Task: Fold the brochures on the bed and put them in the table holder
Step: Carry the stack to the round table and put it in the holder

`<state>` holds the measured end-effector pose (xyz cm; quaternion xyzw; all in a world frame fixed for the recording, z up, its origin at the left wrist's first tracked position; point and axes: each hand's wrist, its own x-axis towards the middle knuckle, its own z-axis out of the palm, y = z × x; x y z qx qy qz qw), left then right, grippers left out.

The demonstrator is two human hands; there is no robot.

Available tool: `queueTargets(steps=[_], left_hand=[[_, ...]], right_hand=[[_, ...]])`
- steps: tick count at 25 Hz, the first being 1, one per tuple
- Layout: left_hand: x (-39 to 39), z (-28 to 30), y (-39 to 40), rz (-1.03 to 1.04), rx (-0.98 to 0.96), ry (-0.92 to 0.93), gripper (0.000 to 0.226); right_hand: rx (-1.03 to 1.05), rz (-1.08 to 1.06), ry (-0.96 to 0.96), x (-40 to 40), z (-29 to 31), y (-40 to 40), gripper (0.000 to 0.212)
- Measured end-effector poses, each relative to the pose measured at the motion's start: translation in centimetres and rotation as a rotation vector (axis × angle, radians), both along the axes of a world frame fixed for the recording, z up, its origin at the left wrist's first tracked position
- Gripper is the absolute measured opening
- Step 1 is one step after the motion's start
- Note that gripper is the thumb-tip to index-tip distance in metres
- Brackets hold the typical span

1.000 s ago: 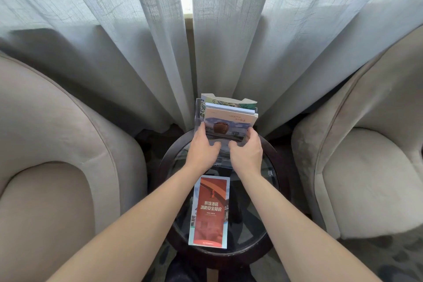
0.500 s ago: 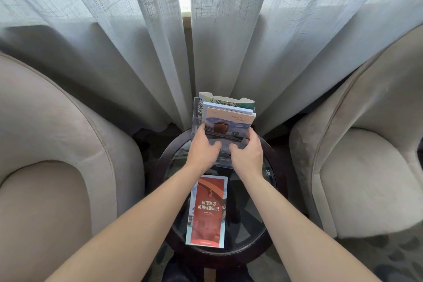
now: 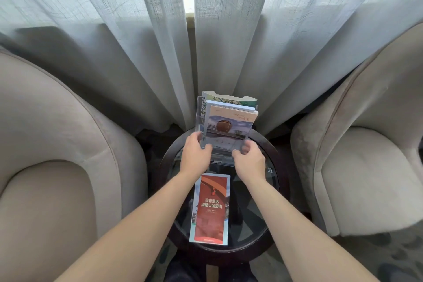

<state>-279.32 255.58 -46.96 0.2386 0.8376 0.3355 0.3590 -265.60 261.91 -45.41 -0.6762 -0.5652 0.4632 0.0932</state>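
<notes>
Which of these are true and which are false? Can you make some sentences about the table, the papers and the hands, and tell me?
1. A red brochure lies flat on the round glass table. True.
2. The clear holder is empty. False: several brochures stand in it, the front brochure showing a brown rounded building.
3. The left hand and right hand are at the two sides of the holder. True.
4. The right hand holds the red brochure. False: neither hand touches it; it lies between the forearms.
5. A wooden chair stands on each side of the table. False: those are beige armchairs.
</notes>
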Motion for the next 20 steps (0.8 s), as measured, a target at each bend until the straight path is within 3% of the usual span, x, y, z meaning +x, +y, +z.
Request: queueTargets(steps=[3,6,12,20], left_hand=[[0.0,-1.2,-2.0,-0.1,-0.07,0.013,0.04],[0.1,-3.3,-4.5,-0.165,-0.187,-0.052,0.047],[1.8,-7.1,-9.7,-0.119,-0.371,-0.158,0.064],[7.1,-9.7,-12.9,0.014,-0.356,-0.151,0.06]], right_hand=[[-0.128,0.184,-0.096,0.3,-1.1,-2.0,0.051],[-0.211,0.281,-0.199,1.2,-2.9,-4.2,0.056],[-0.312,0.25,-0.224,3.5,-6.4,-8.6,0.047],[-0.352,0.272,-0.15,6.0,-10.2,-11.7,0.043]])
